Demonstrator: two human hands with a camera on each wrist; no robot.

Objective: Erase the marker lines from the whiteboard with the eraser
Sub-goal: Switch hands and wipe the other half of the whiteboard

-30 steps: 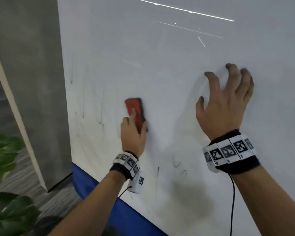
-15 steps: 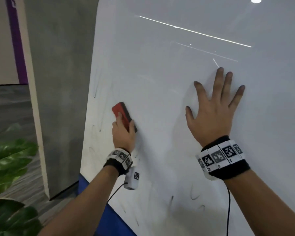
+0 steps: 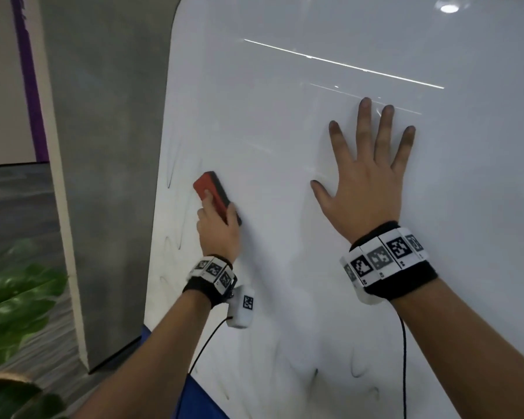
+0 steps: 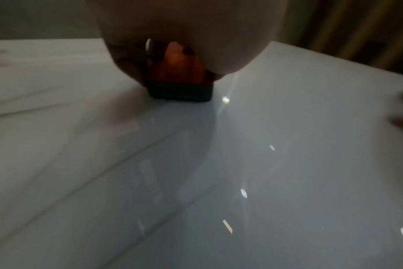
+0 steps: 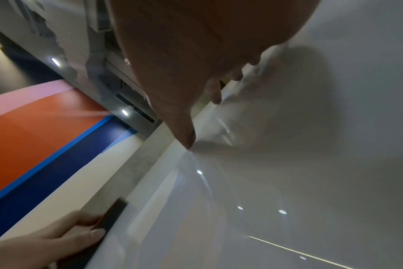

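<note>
Green leaves (image 3: 15,300) far left, off the job. Left hand (image 3: 220,231) curled round the eraser (image 3: 214,193), red back out, dark felt flat against the whiteboard (image 3: 285,146) near its left edge. Faint grey marker lines (image 3: 179,234) beside it, more low down. Right hand (image 3: 366,182) flat, fingers spread, holding nothing. Risk: light pressure or tilted felt smearing, not lifting; bracing palm smudging residue.
</note>
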